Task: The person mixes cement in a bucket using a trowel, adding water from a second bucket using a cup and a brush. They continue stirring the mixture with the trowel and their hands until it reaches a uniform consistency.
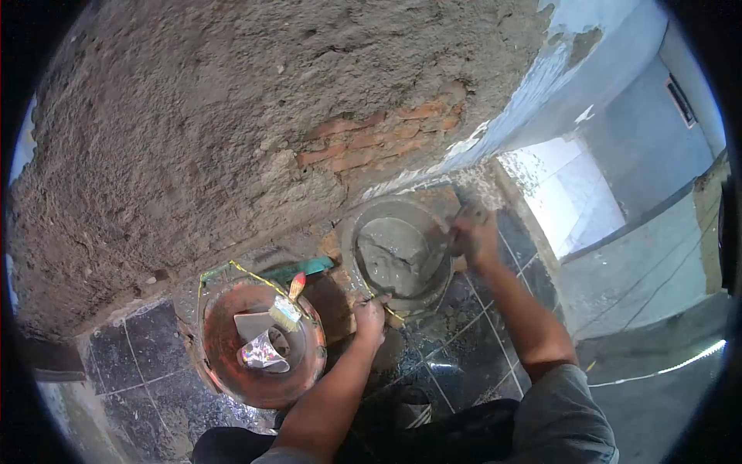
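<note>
Round grey mortar-caked bucket; soft wet mortar, likely heavy; best gripped at opposite rims. Left hand: curled on rim, seven o'clock. Right hand: partly closed, two o'clock, hold unclear.

Right hand: bare. Garment farther up this arm, toward the shoulder: short sleeve, plain muted grey fabric, loose cut, hem above the elbow. Left hand: bare. Garment farther up this arm: grey sleeve, only its edge visible. Legwear, nearer the body than both hands: black trousers, plain. Footwear, on the body side of the left hand: dark shoe with pale stripes, partly hidden.
</note>
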The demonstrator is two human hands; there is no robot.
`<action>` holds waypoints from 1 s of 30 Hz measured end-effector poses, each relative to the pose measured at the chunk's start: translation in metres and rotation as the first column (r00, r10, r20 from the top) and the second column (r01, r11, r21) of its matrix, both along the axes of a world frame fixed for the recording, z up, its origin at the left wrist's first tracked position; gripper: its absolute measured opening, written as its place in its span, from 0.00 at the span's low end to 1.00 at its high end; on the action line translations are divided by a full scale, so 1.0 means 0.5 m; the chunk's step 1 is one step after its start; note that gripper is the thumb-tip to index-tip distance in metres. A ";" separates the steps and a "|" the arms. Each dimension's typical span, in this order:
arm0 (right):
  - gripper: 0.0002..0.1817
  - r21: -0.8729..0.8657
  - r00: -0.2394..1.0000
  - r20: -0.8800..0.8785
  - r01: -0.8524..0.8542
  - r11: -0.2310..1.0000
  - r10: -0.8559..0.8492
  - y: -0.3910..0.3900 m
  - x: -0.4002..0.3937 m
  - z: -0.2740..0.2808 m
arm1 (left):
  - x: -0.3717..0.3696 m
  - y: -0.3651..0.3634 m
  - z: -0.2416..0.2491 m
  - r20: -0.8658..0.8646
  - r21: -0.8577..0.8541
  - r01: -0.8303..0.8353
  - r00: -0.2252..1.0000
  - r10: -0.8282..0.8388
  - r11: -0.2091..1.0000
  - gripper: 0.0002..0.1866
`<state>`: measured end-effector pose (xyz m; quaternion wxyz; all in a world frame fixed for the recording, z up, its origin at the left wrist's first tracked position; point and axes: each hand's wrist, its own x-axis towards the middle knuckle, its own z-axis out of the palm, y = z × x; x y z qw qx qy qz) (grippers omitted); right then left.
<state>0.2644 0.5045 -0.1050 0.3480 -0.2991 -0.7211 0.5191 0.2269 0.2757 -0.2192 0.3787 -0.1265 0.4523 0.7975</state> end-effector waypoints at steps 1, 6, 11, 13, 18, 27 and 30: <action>0.09 -0.038 1.000 0.009 0.004 0.999 -0.003 -0.013 0.007 -0.030 | 0.001 0.005 -0.006 -0.005 -0.036 0.017 1.000 -0.017 0.999 0.12; 0.15 0.117 0.995 0.094 -0.030 0.993 0.019 -0.067 -0.056 -0.093 | 0.003 0.019 -0.087 -0.050 0.065 0.011 0.999 -0.008 0.998 0.16; 0.08 -0.277 0.950 -0.293 0.021 0.961 -0.106 -0.010 -0.114 -0.139 | 0.002 0.004 -0.073 -0.038 0.054 0.058 0.998 -0.056 0.997 0.17; 0.07 -0.234 0.943 -0.315 0.037 0.972 -0.111 0.017 -0.136 -0.120 | -0.005 0.008 -0.077 -0.016 0.054 0.095 0.995 -0.094 0.994 0.17; 0.07 -0.219 0.874 -0.440 0.119 0.968 -0.207 0.033 -0.171 -0.056 | -0.004 0.010 -0.064 -0.032 -0.003 0.089 0.995 -0.089 0.996 0.14; 0.09 0.099 0.920 -0.287 -0.248 0.964 0.266 -0.115 -0.073 -0.073 | 0.001 0.013 -0.049 -0.013 -0.003 0.066 0.998 -0.066 0.998 0.14; 0.09 0.190 0.929 -0.230 -0.248 0.950 0.289 -0.066 0.006 -0.228 | 0.004 0.008 -0.040 0.011 0.001 0.066 0.998 -0.066 0.998 0.16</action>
